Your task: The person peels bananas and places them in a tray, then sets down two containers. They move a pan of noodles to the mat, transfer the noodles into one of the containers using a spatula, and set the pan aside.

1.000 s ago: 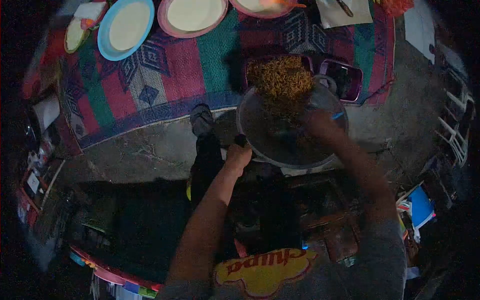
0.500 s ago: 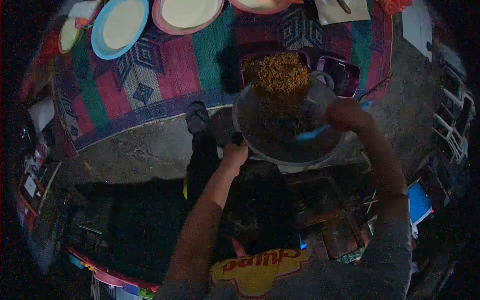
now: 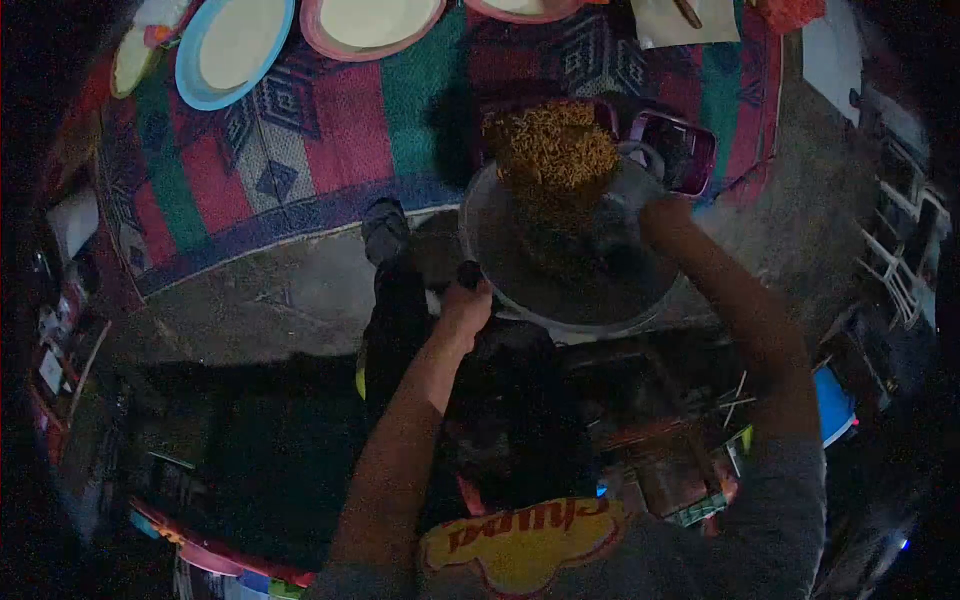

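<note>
Left hand (image 3: 466, 305) clenches a dark object (image 3: 470, 272) beside the pan (image 3: 590, 297), likely heavy, best held by its far-right loop (image 3: 647, 151); noodles (image 3: 565, 150) look soft; right hand's (image 3: 664, 218) grip, cannot tell

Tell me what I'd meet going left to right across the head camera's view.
Blue-rimmed bowl, pink-rimmed bowl beside it, left hand, heap of brown food, right hand, bright blue object at lower right.
</note>
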Motion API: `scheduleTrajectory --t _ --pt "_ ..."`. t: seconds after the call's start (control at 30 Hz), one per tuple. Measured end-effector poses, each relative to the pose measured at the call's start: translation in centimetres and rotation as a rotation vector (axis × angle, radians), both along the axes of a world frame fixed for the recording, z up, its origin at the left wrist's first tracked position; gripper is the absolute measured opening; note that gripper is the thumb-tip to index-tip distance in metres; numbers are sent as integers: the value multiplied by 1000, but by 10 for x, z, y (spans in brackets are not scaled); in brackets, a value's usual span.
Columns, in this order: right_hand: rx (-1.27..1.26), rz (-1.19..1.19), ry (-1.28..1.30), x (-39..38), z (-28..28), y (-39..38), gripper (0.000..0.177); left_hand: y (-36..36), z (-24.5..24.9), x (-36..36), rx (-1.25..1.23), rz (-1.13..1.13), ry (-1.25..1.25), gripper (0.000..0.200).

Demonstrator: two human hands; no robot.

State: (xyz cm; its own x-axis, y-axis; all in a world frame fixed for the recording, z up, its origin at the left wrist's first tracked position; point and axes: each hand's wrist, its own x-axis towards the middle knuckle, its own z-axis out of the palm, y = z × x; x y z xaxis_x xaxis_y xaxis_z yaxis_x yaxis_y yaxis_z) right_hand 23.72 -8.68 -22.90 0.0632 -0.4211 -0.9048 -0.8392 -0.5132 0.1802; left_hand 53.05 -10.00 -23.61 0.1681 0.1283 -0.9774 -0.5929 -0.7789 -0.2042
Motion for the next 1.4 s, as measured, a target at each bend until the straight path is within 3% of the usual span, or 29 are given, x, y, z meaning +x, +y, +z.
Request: scheduleTrajectory --t 0.07,0.1,0.23,0.37,0.43,0.47,0.53,0.63,0.67,0.73,0.8,0.93,1.0,1.03,1.07,1.13,1.2,1.23,1.3,1.33,1.4 --pt "-51 -208 -134 -4 -19 -9 11 -1 -6 8 5 57 103 56" --pt "-53 -209 -136 -6 -10 -16 11 0 -10 12 16 111 203 56" --pt "48 -165 -140 7 29 -17 12 -4 0 3 44 -19 110 61" --pt "108 -157 -25 -15 -54 6 17 1 -10 7 -9 21 134 61" --pt "77 -218 -50 -10 -33 -17 18 -2 -13 11 -9 29 187 62" --pt "171 -257 -194 -3 28 -53 17 -3 -8 8 6 -13 112 60" --pt "270 -298 -334 2 65 -62 17 1 -11 7 28 -55 39 59" --pt "470 -363 -513 6 51 -41 19 3 -19 8 141 85 135 59" --pt "298 -393 -370 19 21 -15 20 -4 -5 1 85 30 77 59" --pt "117 -427 -230 36 12 -14 21 -15 12 -2 23 -32 18 59" --pt "187 -333 -279 36 10 -23 23 -26 15 1 2 -80 222 59" --pt "180 -129 -302 49 -12 9 22 7 -10 5 -82 -47 64 60" --pt "-123 -521 -397 54 -50 29 22 8 -7 5 -43 -11 117 60" --pt "-127 -517 -402 45 -80 41 22 8 -7 6 -49 -8 113 60" --pt "-247 -683 -414 28 -114 53 22 8 -7 6 -27 -27 115 60" --pt "-372 -852 -428 28 -117 36 22 8 -2 6 -12 -50 115 59" --pt "-17 -818 -9 55 -57 -35 24 9 5 5 -146 95 205 58" --pt "-17 -816 -10 52 -40 -40 24 8 7 3 -146 97 204 58" --pt "23 -391 -366 51 -4 -32 30 4 12 1 16 120 119 58" --pt "23 -390 -366 66 11 -39 30 0 16 -2 16 121 119 58" --pt "-29 -417 -411 79 -13 -18 29 -2 17 -2 11 44 85 57"
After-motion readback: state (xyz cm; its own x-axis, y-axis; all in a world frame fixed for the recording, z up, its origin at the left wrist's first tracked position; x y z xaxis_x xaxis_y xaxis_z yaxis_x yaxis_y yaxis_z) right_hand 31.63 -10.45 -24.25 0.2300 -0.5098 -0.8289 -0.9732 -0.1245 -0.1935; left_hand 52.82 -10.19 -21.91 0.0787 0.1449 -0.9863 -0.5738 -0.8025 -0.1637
